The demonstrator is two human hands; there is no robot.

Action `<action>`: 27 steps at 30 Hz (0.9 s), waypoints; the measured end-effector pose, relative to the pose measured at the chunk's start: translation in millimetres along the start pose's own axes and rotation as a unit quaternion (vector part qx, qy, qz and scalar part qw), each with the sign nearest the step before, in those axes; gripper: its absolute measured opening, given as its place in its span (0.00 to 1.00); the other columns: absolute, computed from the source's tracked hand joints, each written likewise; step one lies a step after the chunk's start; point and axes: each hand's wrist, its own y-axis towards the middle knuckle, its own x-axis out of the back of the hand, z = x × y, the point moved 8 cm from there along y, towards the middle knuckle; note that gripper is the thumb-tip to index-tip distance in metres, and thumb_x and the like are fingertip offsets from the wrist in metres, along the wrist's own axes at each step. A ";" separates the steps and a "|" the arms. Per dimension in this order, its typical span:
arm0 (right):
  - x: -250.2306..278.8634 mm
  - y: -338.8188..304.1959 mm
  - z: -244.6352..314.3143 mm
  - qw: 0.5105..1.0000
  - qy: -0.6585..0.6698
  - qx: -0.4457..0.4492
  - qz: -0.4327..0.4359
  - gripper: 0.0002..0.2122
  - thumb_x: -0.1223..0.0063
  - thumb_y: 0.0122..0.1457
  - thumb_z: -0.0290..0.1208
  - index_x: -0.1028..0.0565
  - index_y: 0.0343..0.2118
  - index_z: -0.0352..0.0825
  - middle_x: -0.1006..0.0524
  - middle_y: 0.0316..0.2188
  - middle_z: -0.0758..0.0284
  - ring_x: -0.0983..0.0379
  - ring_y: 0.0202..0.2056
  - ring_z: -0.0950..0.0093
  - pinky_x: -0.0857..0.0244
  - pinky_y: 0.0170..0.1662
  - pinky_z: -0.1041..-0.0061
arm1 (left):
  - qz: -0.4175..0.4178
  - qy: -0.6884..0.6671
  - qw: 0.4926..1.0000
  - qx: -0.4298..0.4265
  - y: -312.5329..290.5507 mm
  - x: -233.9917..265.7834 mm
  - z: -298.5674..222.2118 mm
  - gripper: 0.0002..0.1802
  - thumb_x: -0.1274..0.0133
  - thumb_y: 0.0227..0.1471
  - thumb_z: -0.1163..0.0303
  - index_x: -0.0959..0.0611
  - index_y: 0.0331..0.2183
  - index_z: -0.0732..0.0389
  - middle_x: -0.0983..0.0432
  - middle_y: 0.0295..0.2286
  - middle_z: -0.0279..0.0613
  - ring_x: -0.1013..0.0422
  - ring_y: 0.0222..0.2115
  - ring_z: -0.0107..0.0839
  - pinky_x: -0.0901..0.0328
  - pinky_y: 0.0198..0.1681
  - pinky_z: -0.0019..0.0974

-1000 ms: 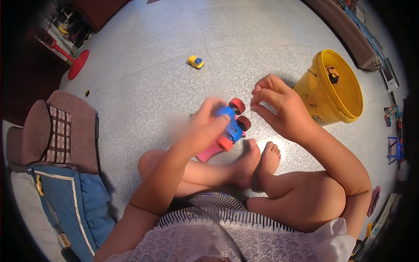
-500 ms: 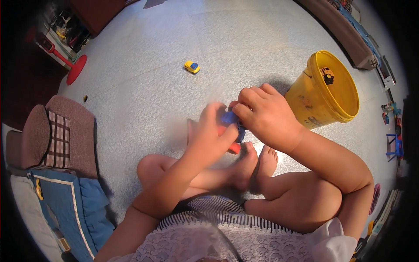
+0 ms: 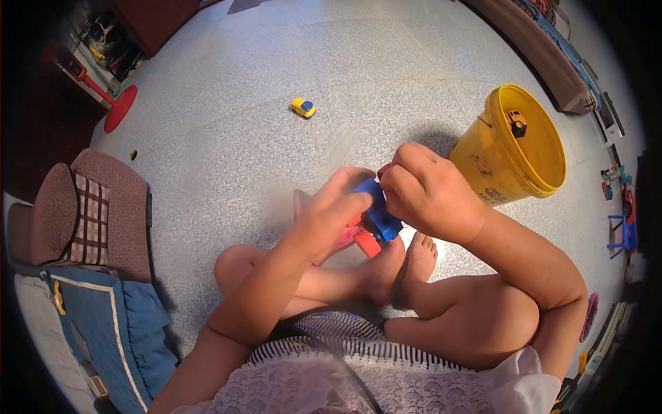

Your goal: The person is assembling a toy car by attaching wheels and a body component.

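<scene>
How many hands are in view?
2: the left hand grips the blue toy; the right hand is at its right side. Some fingertips are hidden.

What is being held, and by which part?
A blue toy with red wheels: the left hand grips its blue body; what the right hand grips is hidden.

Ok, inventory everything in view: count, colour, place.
Toy vehicle: 1, blue and red, centre
Piece: 1, pinkish red, beside toy vehicle
Toy car: 1, yellow and blue, floor ahead
Bucket: 1, yellow, right
Small toy: 1, yellow-black, inside bucket
Stand: 1, red, upper left
Seat: 1, brown with plaid, left
Cloth: 1, blue, lower left
Furniture: 1, brown, upper right
Clutter: uncountable, mixed colours, right edge
Floor: 1, grey, underneath
Garment: 1, white, lower centre
Feet: 2, bare, centre
Left hand: 1, bare, holding toy vehicle
Right hand: 1, bare, against toy vehicle
</scene>
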 end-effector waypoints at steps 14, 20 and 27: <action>-3.1 -12.0 -25.0 0.976 0.141 -0.163 -0.014 0.06 0.39 0.56 0.25 0.22 0.36 0.36 0.25 0.31 0.62 0.25 0.27 0.64 0.28 0.32 0.68 | -0.191 0.483 0.768 -0.375 -19.4 -0.9 -65.1 0.38 0.38 0.48 0.72 0.36 0.58 0.67 0.36 0.51 0.62 0.34 0.53 0.59 0.38 0.58 0.52; 10.1 -5.7 -41.6 0.899 0.338 -0.258 -0.109 0.09 0.41 0.63 0.25 0.19 0.46 0.34 0.21 0.37 0.64 0.23 0.38 0.72 0.28 0.42 0.74 | -0.164 0.500 0.760 -0.381 -27.5 -10.7 -57.6 0.37 0.40 0.47 0.74 0.34 0.58 0.68 0.36 0.53 0.59 0.34 0.54 0.52 0.37 0.59 0.48; -4.6 -10.4 -43.0 0.912 0.343 -0.223 -0.018 0.13 0.40 0.63 0.29 0.19 0.50 0.35 0.18 0.42 0.61 0.22 0.41 0.71 0.28 0.43 0.74 | -0.157 0.518 0.745 -0.389 -29.2 -21.7 -56.2 0.39 0.34 0.43 0.70 0.32 0.56 0.65 0.33 0.52 0.60 0.32 0.52 0.59 0.35 0.54 0.53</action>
